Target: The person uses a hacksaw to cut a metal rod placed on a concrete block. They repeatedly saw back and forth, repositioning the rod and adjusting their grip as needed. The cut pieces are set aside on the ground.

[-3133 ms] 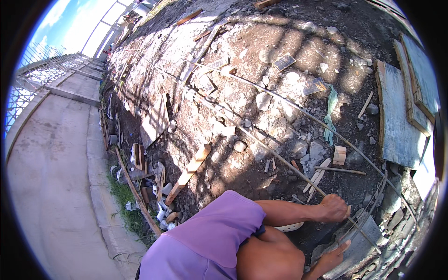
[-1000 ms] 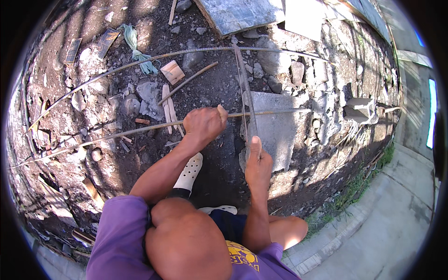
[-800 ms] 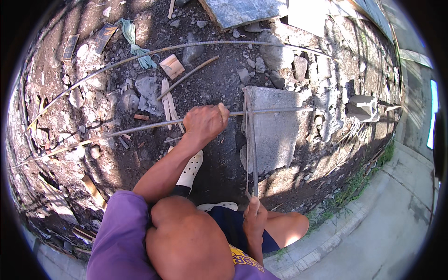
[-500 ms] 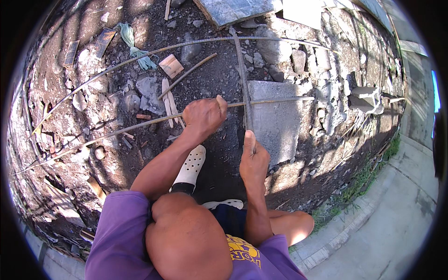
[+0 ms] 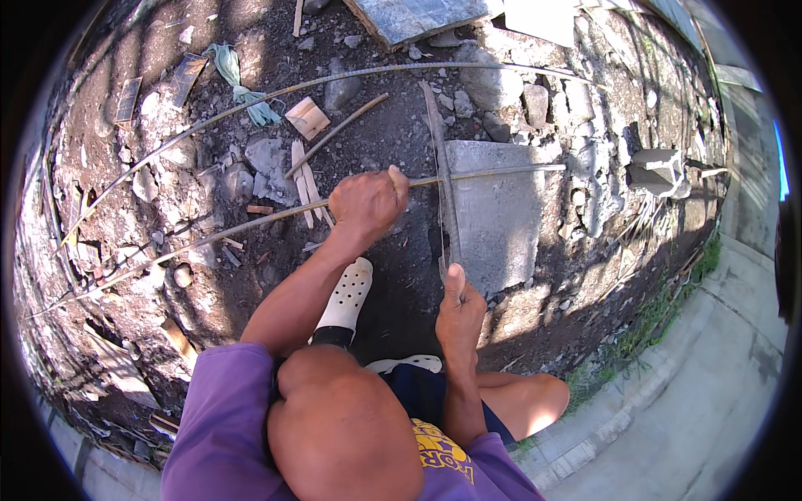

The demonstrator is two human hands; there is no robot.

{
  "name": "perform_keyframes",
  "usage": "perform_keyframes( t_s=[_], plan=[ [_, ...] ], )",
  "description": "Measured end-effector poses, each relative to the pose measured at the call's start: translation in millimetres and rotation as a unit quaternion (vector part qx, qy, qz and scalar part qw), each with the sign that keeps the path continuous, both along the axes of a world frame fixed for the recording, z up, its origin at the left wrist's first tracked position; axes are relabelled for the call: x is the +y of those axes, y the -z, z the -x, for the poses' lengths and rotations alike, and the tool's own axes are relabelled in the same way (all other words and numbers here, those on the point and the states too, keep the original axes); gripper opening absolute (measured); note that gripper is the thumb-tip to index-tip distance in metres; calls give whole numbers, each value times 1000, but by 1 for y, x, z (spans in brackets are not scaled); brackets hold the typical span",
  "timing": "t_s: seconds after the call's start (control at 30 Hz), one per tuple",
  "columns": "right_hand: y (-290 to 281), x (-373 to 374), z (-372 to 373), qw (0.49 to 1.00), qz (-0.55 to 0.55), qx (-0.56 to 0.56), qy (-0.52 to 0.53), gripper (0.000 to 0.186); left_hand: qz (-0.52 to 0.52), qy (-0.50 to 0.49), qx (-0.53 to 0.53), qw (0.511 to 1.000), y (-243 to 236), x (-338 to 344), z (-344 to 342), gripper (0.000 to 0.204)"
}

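Observation:
My left hand [image 5: 368,203] is wrapped in a fist around a long, thin steel rebar [image 5: 242,226]. The bar runs from the far left to a grey concrete block [image 5: 499,219], with its right end lying over the block. My right hand [image 5: 461,317] grips the near end of a hacksaw [image 5: 438,138]. Its frame points away from me and crosses the rebar just right of my left fist. A thin blade line shows along the frame's left side; where it meets the bar is hard to make out.
A second rebar [image 5: 368,72] curves across the ground farther off. Around lie a thin stick [image 5: 342,132], a wood piece [image 5: 307,118], a pale green knotted cloth [image 5: 240,88] and several stones [image 5: 489,83]. A grey slab [image 5: 418,18] lies at the back, and concrete paving [image 5: 660,401] at right.
My right hand has drawn the hacksaw back toward me, so its far end no longer overlaps the farther rebar. My left fist stays on the nearer rebar.

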State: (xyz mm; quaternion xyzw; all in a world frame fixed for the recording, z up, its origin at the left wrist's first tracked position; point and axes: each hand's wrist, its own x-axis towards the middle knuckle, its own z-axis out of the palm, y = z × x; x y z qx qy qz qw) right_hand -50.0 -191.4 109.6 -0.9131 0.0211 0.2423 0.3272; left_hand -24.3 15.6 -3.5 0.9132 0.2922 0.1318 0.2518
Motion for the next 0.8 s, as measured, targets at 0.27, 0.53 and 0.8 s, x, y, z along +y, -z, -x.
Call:
perform_keyframes(
  t_s=[0.27,0.53,0.8],
  plan=[
    [-33,-65,61,999,-13,24,21,48,-2,14,15,1000,2,3,0,54],
    [-10,37,-37,998,35,-30,-31,64,10,-2,34,999,-9,6,-5,55],
    [-11,-29,29,999,-12,-11,-31,57,19,43,17,999,9,-11,16,52]
  ],
)
